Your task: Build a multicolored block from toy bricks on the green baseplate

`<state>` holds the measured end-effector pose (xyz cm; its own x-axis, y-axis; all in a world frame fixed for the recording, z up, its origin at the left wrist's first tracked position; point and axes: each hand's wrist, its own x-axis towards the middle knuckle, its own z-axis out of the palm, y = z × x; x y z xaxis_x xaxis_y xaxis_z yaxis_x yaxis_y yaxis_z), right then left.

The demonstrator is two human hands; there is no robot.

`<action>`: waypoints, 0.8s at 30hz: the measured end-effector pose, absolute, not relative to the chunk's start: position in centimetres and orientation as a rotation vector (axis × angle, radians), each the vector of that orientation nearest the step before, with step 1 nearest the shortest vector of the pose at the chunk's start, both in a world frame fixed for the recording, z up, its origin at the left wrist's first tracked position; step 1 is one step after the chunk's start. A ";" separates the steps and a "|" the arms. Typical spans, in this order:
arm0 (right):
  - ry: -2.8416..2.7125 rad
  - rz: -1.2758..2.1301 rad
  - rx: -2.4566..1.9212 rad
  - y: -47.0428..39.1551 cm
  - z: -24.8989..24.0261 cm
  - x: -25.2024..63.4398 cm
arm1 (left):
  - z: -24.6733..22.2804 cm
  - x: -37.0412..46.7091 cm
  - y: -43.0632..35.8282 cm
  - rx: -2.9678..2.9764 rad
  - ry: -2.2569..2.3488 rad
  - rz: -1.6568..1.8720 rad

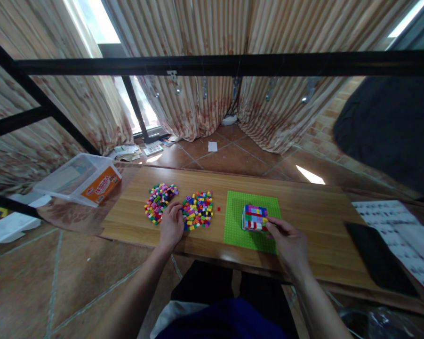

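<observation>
A green baseplate [235,226] lies on the table, carrying a small block-shaped build [254,217] of multicoloured toy bricks. At the build's right edge, my right hand [292,242] pinches a yellow toy brick [265,220] between thumb and forefinger; whether the brick is pressed down is too small to tell. My left hand [172,225] rests between two heaps of loose bricks, its fingers curled together at the right-hand heap [199,209]. What those fingers hold, if anything, is hidden. The left-hand heap [157,200] is partly behind that hand. One red brick [219,209] lies alone beside the baseplate.
The wooden table [314,207] has a clear plastic box [92,165] with an orange label past its left end. A black flat object [377,256] and printed sheets [405,240] lie at the right. A black metal bar [212,65] crosses in front, before curtains.
</observation>
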<state>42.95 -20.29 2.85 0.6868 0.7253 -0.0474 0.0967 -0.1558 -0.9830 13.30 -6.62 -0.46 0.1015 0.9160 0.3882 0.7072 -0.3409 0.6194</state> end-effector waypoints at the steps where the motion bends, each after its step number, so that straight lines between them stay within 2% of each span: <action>1: -0.667 0.635 -1.645 -20.3 2.8 42.9 | -0.5 13.3 -6.6 2.105 1.611 1.082; 6: -0.575 0.646 -1.598 -20.5 2.3 42.9 | -0.4 13.3 -6.6 2.114 1.608 1.078; 13: -0.464 0.406 -1.648 -22.4 3.4 42.7 | -0.6 13.3 -6.6 2.139 1.600 1.102; 18: -0.739 0.382 -1.763 -23.4 4.7 39.3 | -0.7 13.4 -6.9 2.143 1.613 1.114; 24: -1.270 0.588 -1.571 -22.1 2.8 34.1 | -0.7 13.5 -7.1 2.158 1.617 1.120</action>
<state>34.10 -22.14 2.79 0.3327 0.9205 0.2048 0.4392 0.0409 -0.8974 13.47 -7.11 -0.69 0.1037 0.8928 0.4384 0.7243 -0.3699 0.5818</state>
